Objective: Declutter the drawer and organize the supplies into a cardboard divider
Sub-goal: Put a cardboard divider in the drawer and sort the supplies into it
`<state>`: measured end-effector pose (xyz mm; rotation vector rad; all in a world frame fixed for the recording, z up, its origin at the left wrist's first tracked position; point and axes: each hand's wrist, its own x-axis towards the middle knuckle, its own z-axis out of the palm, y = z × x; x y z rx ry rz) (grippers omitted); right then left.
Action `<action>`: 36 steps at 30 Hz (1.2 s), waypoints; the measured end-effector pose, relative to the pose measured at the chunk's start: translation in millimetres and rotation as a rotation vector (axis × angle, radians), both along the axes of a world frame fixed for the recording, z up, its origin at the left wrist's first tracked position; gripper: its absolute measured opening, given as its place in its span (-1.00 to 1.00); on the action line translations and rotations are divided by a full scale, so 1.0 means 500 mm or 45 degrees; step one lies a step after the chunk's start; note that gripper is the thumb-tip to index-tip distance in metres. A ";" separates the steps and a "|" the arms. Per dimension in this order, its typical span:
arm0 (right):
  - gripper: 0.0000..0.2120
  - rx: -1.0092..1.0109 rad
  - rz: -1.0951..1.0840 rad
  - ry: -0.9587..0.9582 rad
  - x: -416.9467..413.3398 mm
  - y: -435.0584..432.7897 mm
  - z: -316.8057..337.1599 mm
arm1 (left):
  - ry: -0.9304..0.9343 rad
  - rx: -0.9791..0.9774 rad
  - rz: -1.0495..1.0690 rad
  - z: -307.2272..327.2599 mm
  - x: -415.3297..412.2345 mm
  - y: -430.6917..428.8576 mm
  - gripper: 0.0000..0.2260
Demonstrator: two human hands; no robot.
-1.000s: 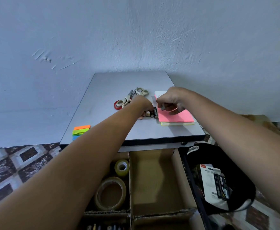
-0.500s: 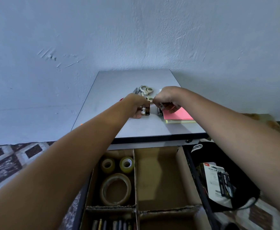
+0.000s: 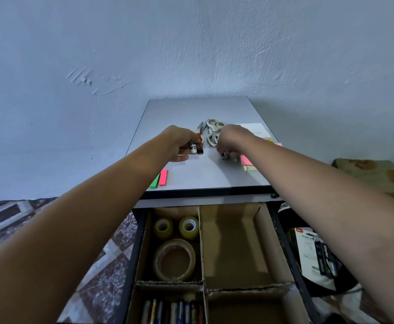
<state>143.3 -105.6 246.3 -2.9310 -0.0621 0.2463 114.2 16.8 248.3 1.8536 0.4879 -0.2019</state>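
Gathering small cylindrical batteries [image 3: 197, 148] off grey tabletop [image 3: 191, 181]. Left hand [image 3: 178, 146] curled round two, one black-orange, one white, ends poking past fingers. Right hand [image 3: 229, 141] pinches another dark battery [image 3: 225, 156] at surface, beside pink sticky-note pad [image 3: 246, 160]. Likely rigid, dense, smooth-cased, prone to roll: grip across barrel. Brown cardboard divider [image 3: 200, 242] in open drawer below, well apart.
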 end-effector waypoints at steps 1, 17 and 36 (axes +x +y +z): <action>-0.85 -0.003 0.005 -0.015 0.002 0.002 -0.003 | -0.005 0.000 -0.005 0.000 -0.003 0.004 -0.83; -0.85 1.088 -0.109 0.589 -0.280 -0.109 -0.046 | 0.014 -0.121 -0.369 -0.055 -0.284 0.022 -0.87; -0.90 1.078 -0.142 0.826 -0.530 -0.111 -0.243 | 0.451 0.447 -0.768 -0.365 -0.467 -0.009 -0.81</action>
